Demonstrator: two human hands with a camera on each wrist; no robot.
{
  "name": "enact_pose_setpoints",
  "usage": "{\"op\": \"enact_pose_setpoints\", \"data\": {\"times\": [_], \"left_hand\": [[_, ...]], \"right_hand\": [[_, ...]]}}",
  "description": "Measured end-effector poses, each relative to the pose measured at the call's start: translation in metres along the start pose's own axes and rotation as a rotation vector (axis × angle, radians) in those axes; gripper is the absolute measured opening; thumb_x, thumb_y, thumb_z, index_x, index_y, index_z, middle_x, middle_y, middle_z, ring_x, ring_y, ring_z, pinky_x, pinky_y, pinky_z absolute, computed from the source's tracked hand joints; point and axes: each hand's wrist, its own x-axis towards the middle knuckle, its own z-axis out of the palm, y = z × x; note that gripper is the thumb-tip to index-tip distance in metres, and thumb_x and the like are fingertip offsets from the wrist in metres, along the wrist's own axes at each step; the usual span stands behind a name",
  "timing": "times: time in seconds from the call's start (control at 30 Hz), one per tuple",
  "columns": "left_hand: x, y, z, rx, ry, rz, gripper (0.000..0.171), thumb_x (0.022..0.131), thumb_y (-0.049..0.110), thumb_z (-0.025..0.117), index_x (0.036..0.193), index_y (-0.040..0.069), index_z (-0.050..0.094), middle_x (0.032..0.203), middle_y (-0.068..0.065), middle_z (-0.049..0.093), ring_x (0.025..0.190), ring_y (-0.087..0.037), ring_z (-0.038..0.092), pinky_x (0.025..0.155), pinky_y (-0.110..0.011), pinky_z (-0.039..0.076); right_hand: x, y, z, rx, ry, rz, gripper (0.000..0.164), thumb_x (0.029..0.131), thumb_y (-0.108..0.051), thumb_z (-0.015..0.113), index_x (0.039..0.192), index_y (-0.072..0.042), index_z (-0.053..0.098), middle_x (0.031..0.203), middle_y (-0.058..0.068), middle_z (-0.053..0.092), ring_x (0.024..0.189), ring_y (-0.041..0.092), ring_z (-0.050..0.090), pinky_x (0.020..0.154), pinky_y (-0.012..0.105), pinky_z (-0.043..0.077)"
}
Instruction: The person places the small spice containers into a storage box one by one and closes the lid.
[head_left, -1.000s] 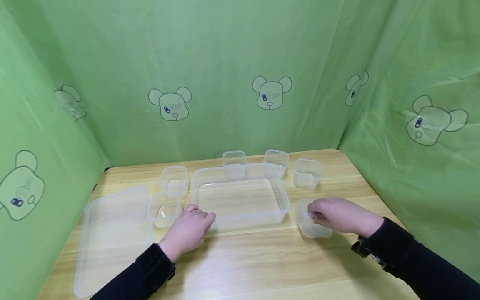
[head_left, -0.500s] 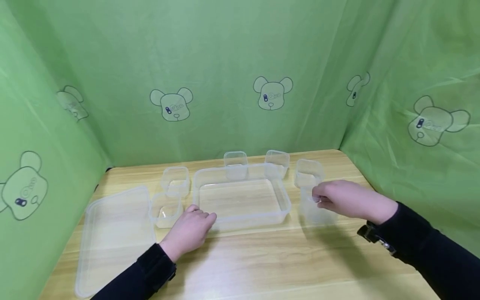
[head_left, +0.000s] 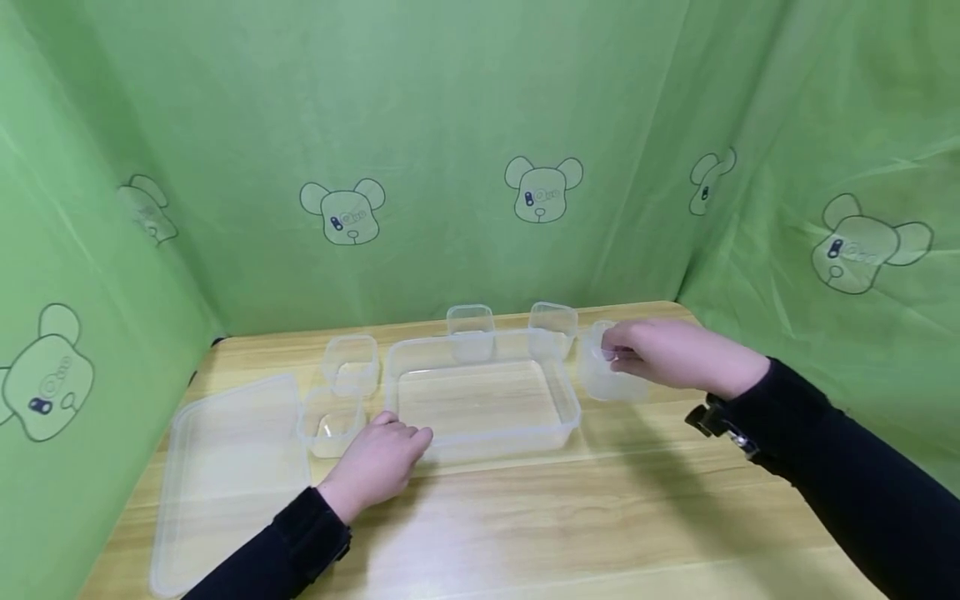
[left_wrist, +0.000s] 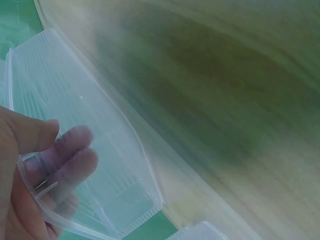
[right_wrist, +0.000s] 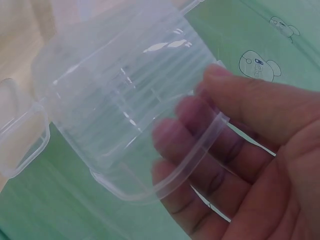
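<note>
My left hand (head_left: 378,458) grips the front left corner of a large clear rectangular plastic container (head_left: 491,433). In the left wrist view the thumb and fingers (left_wrist: 75,140) hold its rim, fingers showing through the wall. At the right, my right hand (head_left: 671,354) pinches the rim of a small clear plastic box (head_left: 611,385). That box (right_wrist: 125,100) hangs tilted between thumb and fingers in the right wrist view. It overlaps another small box (head_left: 598,327) in the head view, mostly hidden; whether they touch, I cannot tell.
Two small clear boxes stand behind the large container, a left one (head_left: 470,321) and a right one (head_left: 555,318). Left of it are a rear box (head_left: 350,362) and a front box (head_left: 330,417). A large clear lid (head_left: 228,475) lies at the table's left. Green cloth (head_left: 450,108) surrounds the table.
My right hand has lifted the small box from the table beside the large container and carried it away from me, over the rear right box. My left hand has stayed in place.
</note>
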Motion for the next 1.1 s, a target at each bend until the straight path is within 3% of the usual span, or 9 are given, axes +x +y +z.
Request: {"op": "enact_pose_setpoints", "data": {"times": [0.37, 0.6, 1.1], "left_hand": [[0.001, 0.001, 0.001, -0.001, 0.015, 0.002, 0.026, 0.087, 0.006, 0.064, 0.080, 0.017, 0.042, 0.058, 0.009, 0.034, 0.054, -0.013, 0.046, 0.080, -0.032, 0.040], [0.001, 0.000, 0.004, 0.003, 0.029, 0.008, 0.026, 0.087, 0.006, 0.064, 0.079, 0.017, 0.041, 0.058, 0.010, 0.034, 0.054, -0.014, 0.048, 0.080, -0.032, 0.040], [0.001, 0.000, 0.004, -0.001, 0.022, -0.005, 0.025, 0.089, 0.007, 0.063, 0.080, 0.017, 0.042, 0.058, 0.010, 0.035, 0.055, -0.013, 0.047, 0.080, -0.032, 0.041]], "right_hand": [[0.033, -0.007, 0.000, -0.031, -0.011, -0.026, 0.037, 0.088, 0.001, 0.070, 0.070, -0.015, 0.041, 0.067, -0.010, 0.028, 0.060, 0.005, 0.031, 0.057, 0.024, 0.030], [0.049, -0.008, 0.011, -0.046, 0.023, -0.033, 0.031, 0.088, -0.001, 0.072, 0.074, -0.014, 0.047, 0.069, -0.007, 0.039, 0.064, 0.011, 0.041, 0.061, 0.030, 0.038], [0.073, -0.007, 0.032, -0.056, 0.085, -0.045, 0.024, 0.088, -0.001, 0.073, 0.078, -0.013, 0.054, 0.072, -0.004, 0.049, 0.066, 0.013, 0.047, 0.062, 0.032, 0.045]]}}
